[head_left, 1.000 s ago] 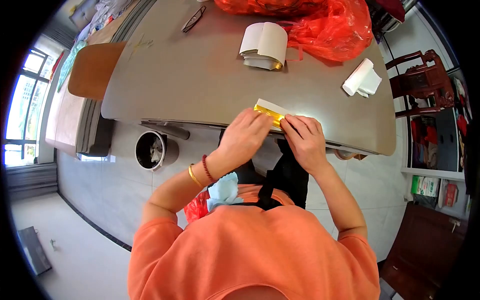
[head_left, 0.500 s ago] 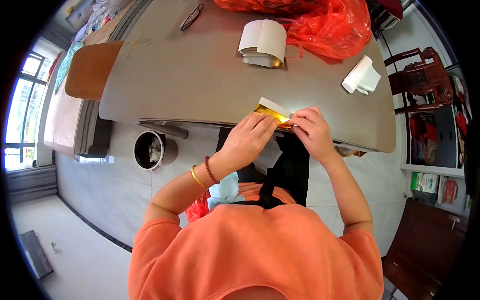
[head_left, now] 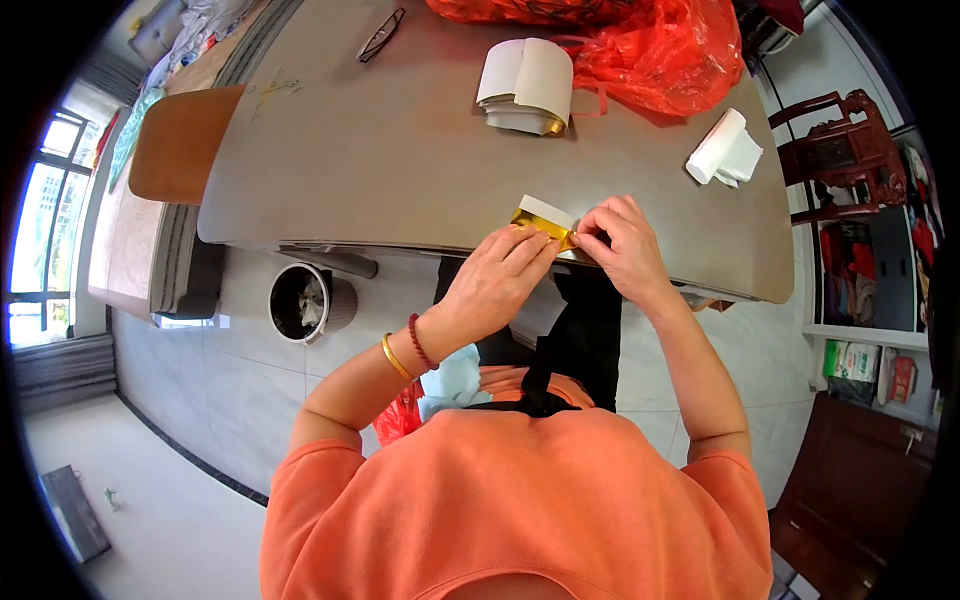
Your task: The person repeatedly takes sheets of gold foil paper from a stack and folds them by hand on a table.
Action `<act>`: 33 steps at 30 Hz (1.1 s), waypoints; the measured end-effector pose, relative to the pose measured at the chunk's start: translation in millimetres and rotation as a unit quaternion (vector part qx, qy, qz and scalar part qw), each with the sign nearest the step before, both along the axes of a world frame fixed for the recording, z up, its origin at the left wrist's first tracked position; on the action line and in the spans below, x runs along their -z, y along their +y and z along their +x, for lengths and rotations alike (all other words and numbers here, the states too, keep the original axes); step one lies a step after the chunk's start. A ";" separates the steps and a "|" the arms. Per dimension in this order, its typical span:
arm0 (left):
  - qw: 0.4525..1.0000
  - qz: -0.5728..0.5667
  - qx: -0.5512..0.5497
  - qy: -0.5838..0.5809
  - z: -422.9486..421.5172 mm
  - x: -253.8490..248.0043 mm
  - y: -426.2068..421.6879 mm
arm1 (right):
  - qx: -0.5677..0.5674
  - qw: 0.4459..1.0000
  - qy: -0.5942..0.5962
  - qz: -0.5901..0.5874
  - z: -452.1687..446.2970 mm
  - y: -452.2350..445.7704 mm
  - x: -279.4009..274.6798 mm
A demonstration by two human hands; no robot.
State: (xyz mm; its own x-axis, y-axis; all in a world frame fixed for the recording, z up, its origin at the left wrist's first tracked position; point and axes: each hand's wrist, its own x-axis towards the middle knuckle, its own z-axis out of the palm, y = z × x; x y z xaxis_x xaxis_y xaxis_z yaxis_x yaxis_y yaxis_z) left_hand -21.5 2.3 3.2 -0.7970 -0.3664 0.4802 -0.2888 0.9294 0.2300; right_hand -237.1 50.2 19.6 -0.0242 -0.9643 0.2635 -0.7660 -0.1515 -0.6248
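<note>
A small sheet [head_left: 545, 217], gold on its face with a white strip along its far side, lies at the table's near edge. My left hand [head_left: 500, 277] presses on the gold part with its fingers laid flat and close together. At the sheet's right corner, my right hand [head_left: 622, 245] pinches the edge between thumb and forefinger. Farther back stands a stack of curved white sheets [head_left: 526, 85] with a bit of gold showing underneath. A white roll [head_left: 718, 150] with a loose end lies to the right.
Red plastic bags [head_left: 665, 60] and a pair of glasses [head_left: 381, 35] are on the table [head_left: 380, 150]. A brown chair [head_left: 184, 145] stands at its left end, a carved wooden chair [head_left: 845, 155] at its right. Below is a waste bin [head_left: 312, 303].
My right hand has shifted slightly right and up, its fingers now pinching at the corner. My left hand has slid a little, still on the sheet, and the gold part shows a changed fold.
</note>
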 end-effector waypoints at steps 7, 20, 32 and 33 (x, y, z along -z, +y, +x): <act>1.000 0.001 -0.009 -0.008 -0.6 -3.2 1.4 | 0.006 1.000 0.003 0.000 2.7 -3.5 0.3; 0.998 -0.048 0.027 -0.034 -2.2 -8.7 -6.2 | -0.052 0.983 0.088 -0.151 -13.5 16.4 16.9; 0.995 -0.077 -0.016 -0.052 -20.2 -9.6 1.7 | -0.059 0.974 0.123 -0.182 -17.0 27.0 17.7; 0.997 -0.069 -0.005 -0.045 -16.9 -9.9 1.1 | -0.061 0.972 0.133 -0.186 -17.5 26.8 16.5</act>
